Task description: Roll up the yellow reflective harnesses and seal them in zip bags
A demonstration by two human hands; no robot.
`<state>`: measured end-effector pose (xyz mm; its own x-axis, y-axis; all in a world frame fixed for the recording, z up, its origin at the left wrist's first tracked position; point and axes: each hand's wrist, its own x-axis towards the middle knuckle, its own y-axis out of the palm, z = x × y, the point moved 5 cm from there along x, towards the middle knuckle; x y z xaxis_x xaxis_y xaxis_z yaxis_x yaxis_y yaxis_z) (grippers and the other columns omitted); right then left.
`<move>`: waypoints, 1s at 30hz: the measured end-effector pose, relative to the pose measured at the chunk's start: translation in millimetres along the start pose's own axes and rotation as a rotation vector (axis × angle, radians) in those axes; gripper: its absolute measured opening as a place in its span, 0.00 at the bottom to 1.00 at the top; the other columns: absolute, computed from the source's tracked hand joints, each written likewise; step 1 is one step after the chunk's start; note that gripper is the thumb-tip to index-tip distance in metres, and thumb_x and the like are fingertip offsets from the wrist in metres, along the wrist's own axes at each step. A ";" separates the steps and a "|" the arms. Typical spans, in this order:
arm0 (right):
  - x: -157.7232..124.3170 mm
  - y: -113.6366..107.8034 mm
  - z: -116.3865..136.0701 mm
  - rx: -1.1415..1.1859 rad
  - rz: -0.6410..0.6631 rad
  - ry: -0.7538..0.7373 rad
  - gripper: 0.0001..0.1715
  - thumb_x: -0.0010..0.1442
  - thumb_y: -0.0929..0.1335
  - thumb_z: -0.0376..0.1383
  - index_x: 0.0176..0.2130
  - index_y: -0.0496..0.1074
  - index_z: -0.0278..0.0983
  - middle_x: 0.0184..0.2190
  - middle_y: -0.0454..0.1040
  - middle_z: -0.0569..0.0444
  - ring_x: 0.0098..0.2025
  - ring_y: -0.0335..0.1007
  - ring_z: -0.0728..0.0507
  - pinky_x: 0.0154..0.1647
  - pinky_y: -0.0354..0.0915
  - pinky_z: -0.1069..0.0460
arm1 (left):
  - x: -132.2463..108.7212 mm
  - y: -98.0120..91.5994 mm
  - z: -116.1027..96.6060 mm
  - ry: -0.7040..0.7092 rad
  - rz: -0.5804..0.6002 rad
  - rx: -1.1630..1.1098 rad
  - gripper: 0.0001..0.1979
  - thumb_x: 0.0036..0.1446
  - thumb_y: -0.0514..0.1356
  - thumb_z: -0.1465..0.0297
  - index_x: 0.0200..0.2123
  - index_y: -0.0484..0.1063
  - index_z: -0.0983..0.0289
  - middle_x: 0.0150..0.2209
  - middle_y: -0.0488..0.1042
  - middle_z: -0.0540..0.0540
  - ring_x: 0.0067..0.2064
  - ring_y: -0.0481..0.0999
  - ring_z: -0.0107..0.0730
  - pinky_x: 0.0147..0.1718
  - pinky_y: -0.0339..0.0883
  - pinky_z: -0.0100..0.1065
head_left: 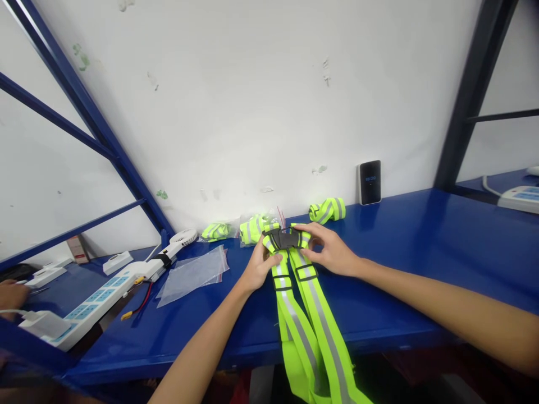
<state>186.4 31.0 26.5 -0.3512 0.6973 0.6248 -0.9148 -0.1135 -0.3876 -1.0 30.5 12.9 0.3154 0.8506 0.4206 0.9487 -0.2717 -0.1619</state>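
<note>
Fingers of both hands pinch a black plastic buckle (285, 239) from either side: the left hand (257, 268) is closed on its left end and the right hand (326, 249) on its right, with the buckle between them. From it run neon yellow reflective straps (314, 325) with a silver stripe, crossing the front edge of the blue steel bench (400, 280) and hanging down at the lower middle of the frame, with black strap keepers (306, 273) just below the buckle. That hanging weight pulls on the buckle, so a loosened pinch could let the whole piece slide off the edge toward the floor. The buckle itself is a second risk: pressure at its sides could release it if it is a side-release type, which cannot be told from here. Just behind, a bagged yellow bundle (254, 230) sits almost against the left hand, so a sideways shift could knock it, along with a second bundle (215, 231) further left and a loose yellow bundle (327, 210) further right. Clear plastic bags (193, 275) lie left of the hands, light enough to slip if brushed. Beyond them, at lower left, a white power strip (90, 303) and a red and black wire (141, 303) lie near another person's hand (12, 294).
</note>
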 end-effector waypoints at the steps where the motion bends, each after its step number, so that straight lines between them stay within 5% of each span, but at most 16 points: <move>1: 0.9 0.2 -1.8 0.076 -0.017 0.061 0.32 0.56 0.69 0.40 0.59 0.64 0.41 0.46 0.70 0.48 0.34 0.70 0.46 0.37 0.71 0.47 | -0.6 -1.1 1.4 0.005 -0.017 0.011 0.25 0.53 0.63 0.64 0.54 0.65 0.64 0.52 0.72 0.58 0.54 0.70 0.44 0.52 0.64 0.39; 6: 3.0 11.0 -13.3 0.639 0.000 0.409 0.45 0.51 0.73 0.39 0.63 0.56 0.38 0.35 0.75 0.53 0.34 0.72 0.46 0.41 0.69 0.48 | 1.1 -5.0 2.5 0.041 -0.135 0.095 0.18 0.60 0.56 0.62 0.50 0.68 0.65 0.51 0.73 0.58 0.53 0.71 0.41 0.52 0.63 0.38; 11: -0.1 24.9 -4.0 0.887 0.174 0.518 0.26 0.42 0.77 0.34 0.43 0.75 0.35 0.37 0.79 0.50 0.41 0.76 0.42 0.47 0.67 0.47 | 9.1 -7.5 7.8 -0.003 -0.193 -0.019 0.17 0.50 0.65 0.63 0.42 0.73 0.67 0.42 0.78 0.57 0.45 0.76 0.42 0.45 0.68 0.37; 17: -2.5 27.1 -9.2 0.744 0.075 0.509 0.15 0.44 0.76 0.38 0.34 0.78 0.33 0.33 0.80 0.51 0.35 0.76 0.41 0.42 0.68 0.47 | 10.8 -1.2 23.7 -0.107 -0.157 -0.230 0.18 0.47 0.66 0.69 0.43 0.72 0.66 0.41 0.79 0.56 0.43 0.77 0.41 0.42 0.70 0.37; 22: -3.0 24.1 -14.5 0.613 -0.055 0.482 0.18 0.51 0.72 0.41 0.40 0.77 0.35 0.32 0.80 0.52 0.34 0.76 0.38 0.36 0.69 0.45 | 13.8 13.3 25.9 -0.181 -0.168 -0.203 0.17 0.48 0.65 0.69 0.43 0.73 0.66 0.38 0.79 0.55 0.42 0.78 0.42 0.41 0.71 0.39; 30: 2.5 -3.3 -7.3 0.219 -0.271 0.233 0.18 0.53 0.65 0.31 0.44 0.76 0.36 0.40 0.79 0.51 0.46 0.72 0.37 0.46 0.67 0.45 | 32.7 38.7 0.6 0.062 -0.232 -0.052 0.13 0.52 0.59 0.73 0.43 0.73 0.64 0.44 0.77 0.55 0.47 0.75 0.40 0.49 0.66 0.39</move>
<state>190.0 38.2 24.4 -0.0602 0.8613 0.5045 -0.9976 -0.0341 -0.0608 46.0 48.0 19.8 0.0880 0.8641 0.4956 0.9953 -0.0963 -0.0089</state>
